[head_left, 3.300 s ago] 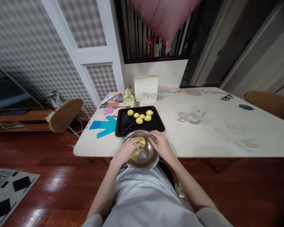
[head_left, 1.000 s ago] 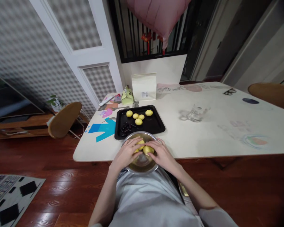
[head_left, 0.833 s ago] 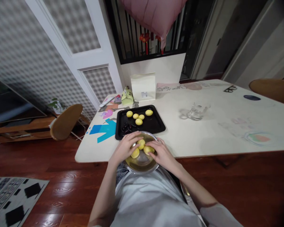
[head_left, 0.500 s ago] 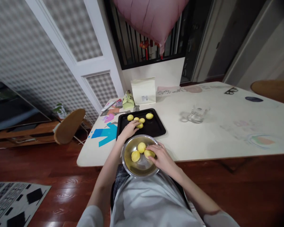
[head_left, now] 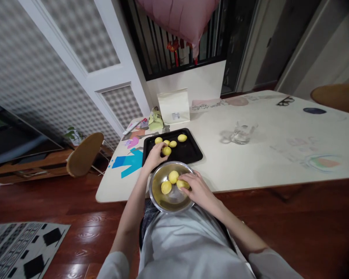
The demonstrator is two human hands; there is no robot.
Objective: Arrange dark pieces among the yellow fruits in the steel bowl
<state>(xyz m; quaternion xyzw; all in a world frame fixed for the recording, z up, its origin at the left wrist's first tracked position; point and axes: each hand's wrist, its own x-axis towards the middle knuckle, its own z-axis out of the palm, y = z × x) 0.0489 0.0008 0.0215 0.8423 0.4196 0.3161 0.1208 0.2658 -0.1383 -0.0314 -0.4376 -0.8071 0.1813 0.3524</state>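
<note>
A steel bowl (head_left: 158,193) sits at the near edge of the white table, against my lap, with yellow dough balls (head_left: 166,187) inside. My right hand (head_left: 195,187) rests in the bowl, its fingers closed on one yellow ball (head_left: 180,184). Behind the bowl lies a black baking tray (head_left: 189,152) carrying several yellow balls and some dark pieces on its left side. My left hand (head_left: 152,156) reaches over the tray and grips a yellow ball (head_left: 166,151) near its middle.
On the table (head_left: 250,162) are a clear glass jug (head_left: 241,135), a cream paper bag (head_left: 173,106), a green packet (head_left: 154,120) and black glasses (head_left: 285,101). Wooden chairs (head_left: 82,159) stand at the left end and far right. A patterned rug lies on the floor.
My left hand left the bowl and reached forward onto the tray, closing on a ball there. My right hand stayed in the bowl on its ball. The view shifted slightly.
</note>
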